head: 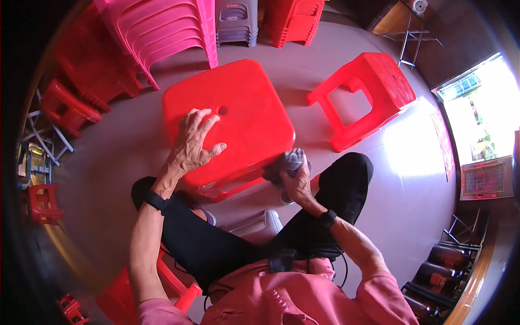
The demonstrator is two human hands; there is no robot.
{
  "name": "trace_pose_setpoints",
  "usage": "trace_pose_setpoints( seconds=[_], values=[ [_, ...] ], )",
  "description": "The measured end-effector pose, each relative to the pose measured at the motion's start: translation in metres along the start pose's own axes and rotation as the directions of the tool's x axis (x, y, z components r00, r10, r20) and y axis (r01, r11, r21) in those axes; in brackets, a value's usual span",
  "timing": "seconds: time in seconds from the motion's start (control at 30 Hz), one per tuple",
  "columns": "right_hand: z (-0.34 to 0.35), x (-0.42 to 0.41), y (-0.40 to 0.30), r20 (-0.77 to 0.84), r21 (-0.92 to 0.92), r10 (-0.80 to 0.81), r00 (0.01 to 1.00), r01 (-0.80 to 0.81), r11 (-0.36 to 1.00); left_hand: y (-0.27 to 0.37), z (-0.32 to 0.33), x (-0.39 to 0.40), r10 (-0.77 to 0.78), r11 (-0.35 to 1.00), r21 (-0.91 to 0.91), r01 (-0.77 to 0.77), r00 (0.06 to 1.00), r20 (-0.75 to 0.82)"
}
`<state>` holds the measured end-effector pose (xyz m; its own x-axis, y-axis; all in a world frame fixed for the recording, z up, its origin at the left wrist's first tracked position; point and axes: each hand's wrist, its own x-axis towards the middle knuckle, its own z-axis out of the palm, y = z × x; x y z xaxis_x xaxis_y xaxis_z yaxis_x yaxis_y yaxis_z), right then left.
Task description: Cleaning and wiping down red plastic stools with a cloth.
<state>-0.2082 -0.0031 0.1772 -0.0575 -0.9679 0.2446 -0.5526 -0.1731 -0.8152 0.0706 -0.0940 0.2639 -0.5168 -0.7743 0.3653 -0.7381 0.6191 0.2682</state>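
Note:
A red plastic stool point(243, 89) with a small round hole in its seat stands before my knees. My left hand point(195, 142) rests on the left part of the seat, fingers spread near the hole, holding nothing. At the seat's near right corner is my right hand point(297, 178), closed around a crumpled dark grey cloth point(292, 160). Part of the cloth hangs against the stool's side; whether it presses on the plastic I cannot tell.
Another red stool point(357, 101) lies on its side to the right. Stacked pink stools point(166, 32), grey stools point(237, 24) and red stools point(294, 20) stand beyond. Smaller red stools point(69, 107) are at the left, and a red stool point(122, 292) is behind me at lower left.

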Motion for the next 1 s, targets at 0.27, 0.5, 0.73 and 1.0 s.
trace_pose_setpoints(
  seconds=[0.27,0.5,0.73,1.0],
  values=[
    [0.067,-0.028,-0.041,0.242,0.672,0.444,0.863,-0.478,0.565,0.002,-0.004,0.001,-0.008,0.999,0.049,0.008,1.0,-0.01],
    [0.128,-0.053,-0.091,0.399,0.706,0.358,0.844,-0.532,0.467,0.0,0.003,0.006,-0.002,1.0,-0.002,0.002,1.0,-0.01],
    [0.034,-0.008,-0.026,0.231,0.774,0.418,0.879,-0.426,0.467,-0.007,0.0,0.001,0.02,0.999,0.043,-0.019,1.0,-0.013],
    [0.04,0.022,0.078,-0.167,0.341,0.815,0.555,-0.743,0.576,0.002,-0.008,0.011,0.001,0.998,0.06,-0.007,0.995,0.096]
  ],
)
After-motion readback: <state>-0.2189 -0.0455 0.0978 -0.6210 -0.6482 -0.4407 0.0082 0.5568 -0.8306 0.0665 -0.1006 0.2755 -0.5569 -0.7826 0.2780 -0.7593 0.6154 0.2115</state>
